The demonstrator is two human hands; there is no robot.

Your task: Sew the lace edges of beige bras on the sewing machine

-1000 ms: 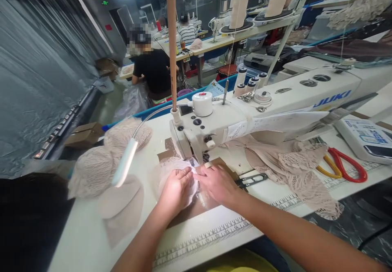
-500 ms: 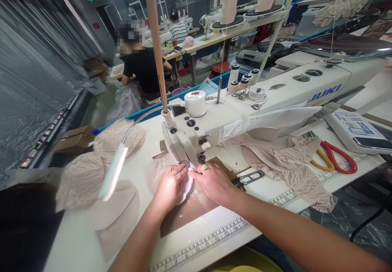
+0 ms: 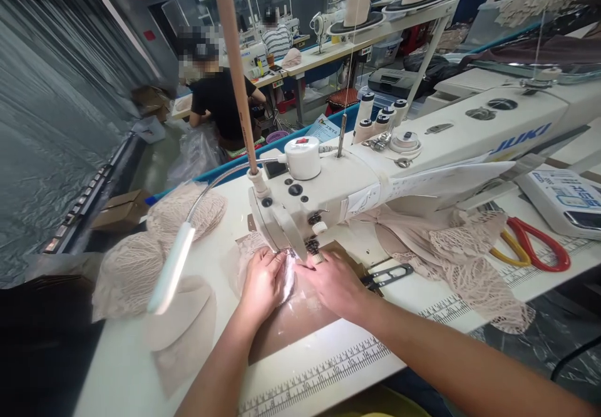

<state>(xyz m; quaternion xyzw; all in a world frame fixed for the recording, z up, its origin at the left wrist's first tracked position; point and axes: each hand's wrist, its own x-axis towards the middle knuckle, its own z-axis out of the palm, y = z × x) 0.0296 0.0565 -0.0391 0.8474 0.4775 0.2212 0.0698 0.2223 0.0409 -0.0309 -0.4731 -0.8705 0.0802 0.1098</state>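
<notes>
Close under the head of a white sewing machine (image 3: 328,179), my left hand (image 3: 263,280) has its fingers pressed together on a pale beige lace fabric piece (image 3: 287,287). The piece is curved and brightly lit along its edge. Across from it, my right hand (image 3: 339,284) is closed, with thumb and fingertips at the fabric's right edge beside the presser area. Both hands rest over a brown plate (image 3: 277,339) on the table. The needle point and the fabric beneath my fingers are hidden.
Lace cups (image 3: 129,273) and flat fabric pieces (image 3: 181,329) lie left, near a lit lamp (image 3: 173,270). Black thread snips (image 3: 389,275), red-handled scissors (image 3: 539,245) and lace fabric (image 3: 474,260) lie right. A printed ruler (image 3: 328,370) runs along the front edge. A co-worker (image 3: 218,101) sits beyond.
The view has shifted slightly, so the machine's right part and the scissors appear farther right. Both hands stay at the fabric, and its bright edge looks narrower between them.
</notes>
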